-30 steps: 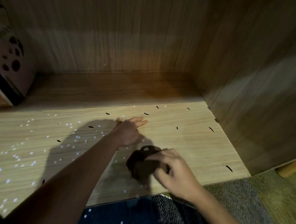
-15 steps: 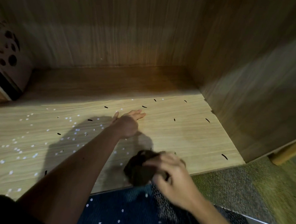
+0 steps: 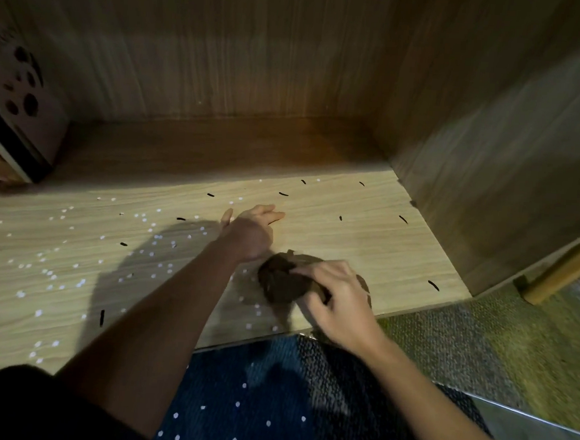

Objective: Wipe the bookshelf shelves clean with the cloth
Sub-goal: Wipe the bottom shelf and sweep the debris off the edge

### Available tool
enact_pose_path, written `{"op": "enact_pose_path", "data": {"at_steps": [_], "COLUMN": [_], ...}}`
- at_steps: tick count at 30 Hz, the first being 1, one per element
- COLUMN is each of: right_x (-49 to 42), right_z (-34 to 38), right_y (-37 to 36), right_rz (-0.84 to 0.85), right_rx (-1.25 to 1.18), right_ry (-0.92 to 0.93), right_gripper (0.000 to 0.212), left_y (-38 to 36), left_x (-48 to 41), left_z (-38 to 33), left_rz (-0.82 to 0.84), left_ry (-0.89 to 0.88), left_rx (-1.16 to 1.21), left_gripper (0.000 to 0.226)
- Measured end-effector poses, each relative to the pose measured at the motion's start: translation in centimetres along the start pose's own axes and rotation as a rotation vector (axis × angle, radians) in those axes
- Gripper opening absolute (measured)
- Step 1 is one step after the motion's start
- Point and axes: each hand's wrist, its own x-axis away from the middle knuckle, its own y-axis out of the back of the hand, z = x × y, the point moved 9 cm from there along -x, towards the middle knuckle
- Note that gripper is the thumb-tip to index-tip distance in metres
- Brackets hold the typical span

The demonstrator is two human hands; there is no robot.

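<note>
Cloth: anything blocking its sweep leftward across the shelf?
Yes. The left hand rests flat on the shelf, just left of the cloth gripped in the right hand. Beyond it lie only loose crumbs.

A dark blue carpet (image 3: 270,390) dotted white is being lit dimly beside a grey-green carpet (image 3: 479,336); a wooden leg (image 3: 566,270) is being glimpsed at right.
</note>
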Motion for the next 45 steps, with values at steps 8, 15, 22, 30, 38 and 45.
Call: {"op": "enact_pose_path", "data": {"at_steps": [8,15,22,30,38,45], "right_x": [-0.1,0.0,-8.8,-16.8,-19.4,-18.5], "right_z": [0.7,1.8,-3.0,-8.3,-7.2,-0.2], "right_y": [0.3,-0.9,5.8,5.4,0.2,-5.9], "right_rz": [0.03,0.208,-0.113,-0.194,-0.092,0.215], "right_rx": [-0.094,-0.168,-0.1,0.3,0.264,0.22], "right_ry": [0.0,0.025,-0.128,-0.324,-0.272,0.047], "right_gripper": [0.045,0.031,0.038,0.035,0.039,0.038], "left_y": [-0.4,-0.2,2.0,1.5,1.4,6.3], "left_x": [0.4,0.7,-1.0,-2.0,-1.9,3.3], "left_z": [0.6,0.1,-0.6,1.2,2.2,7.7], "left_rz": [0.051,0.072,-0.082,0.112,0.081,-0.539], "left_ry": [0.015,0.007,0.02,0.081,0.085,0.292], "left_rx": [0.018,0.041,0.014,-0.167,-0.045,0.142], "left_gripper": [0.053,0.052,0.047,0.066,0.051,0.036]}}
